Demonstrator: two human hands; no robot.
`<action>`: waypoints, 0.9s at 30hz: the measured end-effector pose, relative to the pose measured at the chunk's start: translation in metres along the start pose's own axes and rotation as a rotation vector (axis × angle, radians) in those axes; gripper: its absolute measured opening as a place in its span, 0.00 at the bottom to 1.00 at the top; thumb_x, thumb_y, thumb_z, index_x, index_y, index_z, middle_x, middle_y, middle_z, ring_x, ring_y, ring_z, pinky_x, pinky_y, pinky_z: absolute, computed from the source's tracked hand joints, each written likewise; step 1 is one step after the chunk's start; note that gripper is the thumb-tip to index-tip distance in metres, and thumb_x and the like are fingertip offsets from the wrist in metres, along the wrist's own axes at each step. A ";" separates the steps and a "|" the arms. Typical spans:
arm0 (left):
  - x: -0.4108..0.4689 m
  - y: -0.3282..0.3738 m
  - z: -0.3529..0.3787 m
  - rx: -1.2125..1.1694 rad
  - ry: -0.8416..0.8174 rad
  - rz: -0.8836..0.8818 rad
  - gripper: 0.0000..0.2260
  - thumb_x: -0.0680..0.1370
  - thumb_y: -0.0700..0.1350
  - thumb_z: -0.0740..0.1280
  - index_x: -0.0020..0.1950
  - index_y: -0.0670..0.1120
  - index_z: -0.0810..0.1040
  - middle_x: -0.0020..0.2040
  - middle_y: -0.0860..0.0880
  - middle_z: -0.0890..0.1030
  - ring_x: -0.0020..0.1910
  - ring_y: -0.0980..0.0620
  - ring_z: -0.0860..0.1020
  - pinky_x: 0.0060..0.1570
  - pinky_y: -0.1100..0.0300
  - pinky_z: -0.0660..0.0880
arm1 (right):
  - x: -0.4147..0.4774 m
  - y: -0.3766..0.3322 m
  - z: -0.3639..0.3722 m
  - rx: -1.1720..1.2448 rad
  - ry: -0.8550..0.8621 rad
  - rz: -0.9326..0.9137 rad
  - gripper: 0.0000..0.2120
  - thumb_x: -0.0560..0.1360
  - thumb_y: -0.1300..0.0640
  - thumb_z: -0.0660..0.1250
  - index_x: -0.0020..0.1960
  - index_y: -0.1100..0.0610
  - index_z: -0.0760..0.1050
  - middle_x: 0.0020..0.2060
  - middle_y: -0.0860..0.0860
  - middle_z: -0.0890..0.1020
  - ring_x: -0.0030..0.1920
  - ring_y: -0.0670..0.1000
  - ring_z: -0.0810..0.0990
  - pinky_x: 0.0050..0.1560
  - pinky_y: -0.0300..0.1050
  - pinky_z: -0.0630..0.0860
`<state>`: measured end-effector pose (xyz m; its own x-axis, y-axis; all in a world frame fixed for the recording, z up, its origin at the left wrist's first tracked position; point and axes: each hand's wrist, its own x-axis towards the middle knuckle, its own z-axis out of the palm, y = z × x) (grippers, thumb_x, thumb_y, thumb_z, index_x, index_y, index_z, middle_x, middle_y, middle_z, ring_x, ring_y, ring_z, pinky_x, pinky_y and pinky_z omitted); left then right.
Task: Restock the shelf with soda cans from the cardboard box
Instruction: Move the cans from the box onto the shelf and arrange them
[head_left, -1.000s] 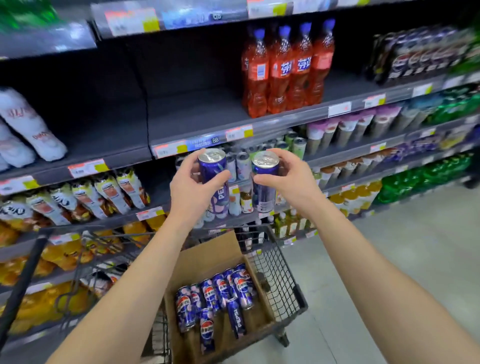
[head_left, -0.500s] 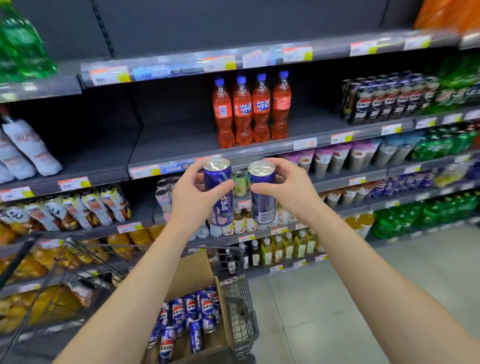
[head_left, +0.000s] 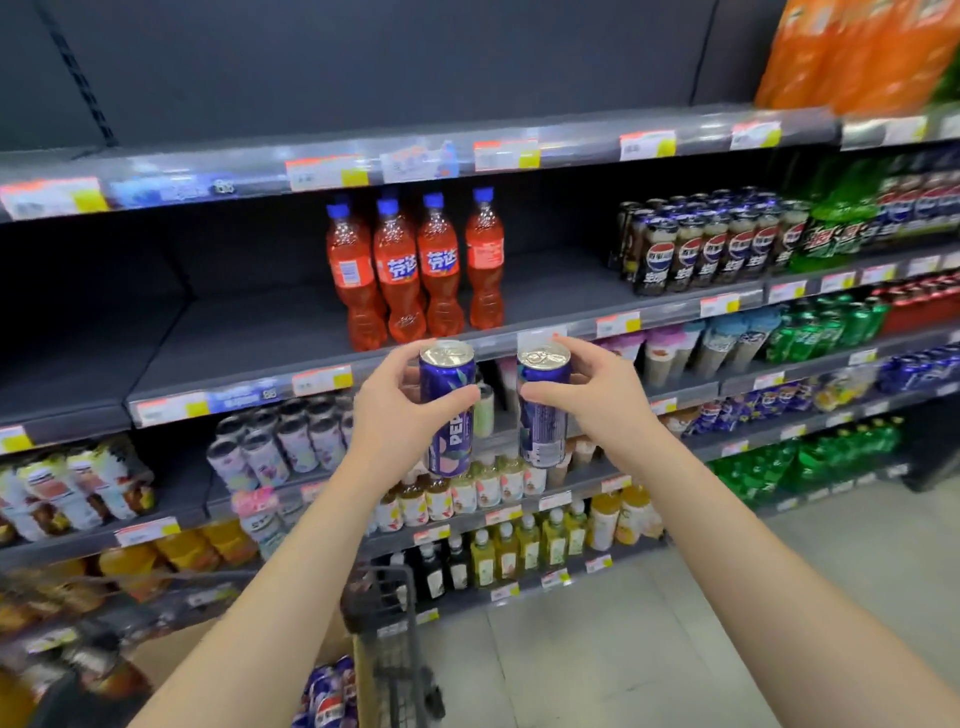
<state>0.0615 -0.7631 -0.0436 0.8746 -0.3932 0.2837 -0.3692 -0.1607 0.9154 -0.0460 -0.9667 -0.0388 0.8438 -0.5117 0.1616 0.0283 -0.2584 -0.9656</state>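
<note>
1. Bare stretch of shelf (head_left: 249, 343): lies at 10 o'clock from the hands. It is open board from the left edge to the orange bottles (head_left: 410, 270).
2. Cardboard box (head_left: 171, 657): at 7 o'clock, low in the view and inside the cart (head_left: 387, 608). A few blue boxed cans (head_left: 327, 693) show at its right end, lying down.
3. Left hand (head_left: 389, 421): fingers and thumb are wrapped round the left can (head_left: 453, 447), thumb across its front. The can stands upright with its long axis running 12 to 6, lid up.
4. Right can (head_left: 545, 431): also upright, lid up, just beside the left can with a narrow gap between them.
5. Right hand (head_left: 597, 400): thumb is on the near face and fingers curl behind, so the can is clamped.
6. Key relation: both lids sit about level with the shelf's front lip, directly below the orange bottles at 12 o'clock. The cans look to be in front of the lip, not over the board.
7. Judgement: both cans need lifting clear of the lip, then pushing forward.
   - The left hand is nearer the bare board at 10 o'clock.
   - The right hand is nearer the gap at 1 o'clock, between the orange bottles and the dark cola bottles (head_left: 701, 249).
8. Risk: going straight up at 12 o'clock would knock the front orange bottles.
</note>
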 end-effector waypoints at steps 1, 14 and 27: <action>0.012 -0.002 0.012 -0.006 -0.003 0.002 0.26 0.68 0.52 0.82 0.63 0.59 0.78 0.52 0.57 0.84 0.49 0.59 0.82 0.49 0.59 0.81 | 0.014 0.003 -0.009 -0.017 -0.005 -0.001 0.35 0.65 0.52 0.82 0.70 0.51 0.75 0.58 0.43 0.83 0.57 0.43 0.82 0.60 0.48 0.80; 0.152 -0.020 0.115 0.035 -0.004 0.058 0.27 0.67 0.53 0.83 0.64 0.58 0.78 0.57 0.60 0.84 0.56 0.59 0.82 0.54 0.58 0.81 | 0.187 0.030 -0.078 -0.053 -0.041 -0.054 0.25 0.66 0.58 0.81 0.61 0.48 0.79 0.52 0.43 0.86 0.53 0.43 0.84 0.58 0.46 0.81; 0.198 -0.026 0.158 0.156 0.165 -0.015 0.25 0.67 0.51 0.83 0.62 0.60 0.79 0.54 0.61 0.84 0.52 0.57 0.82 0.55 0.54 0.81 | 0.319 0.057 -0.072 0.032 -0.230 -0.118 0.19 0.67 0.62 0.80 0.57 0.52 0.82 0.48 0.48 0.87 0.51 0.46 0.85 0.54 0.43 0.82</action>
<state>0.1950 -0.9795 -0.0564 0.9150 -0.2385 0.3254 -0.3891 -0.3086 0.8680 0.1866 -1.2037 -0.0280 0.9333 -0.2786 0.2265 0.1476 -0.2772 -0.9494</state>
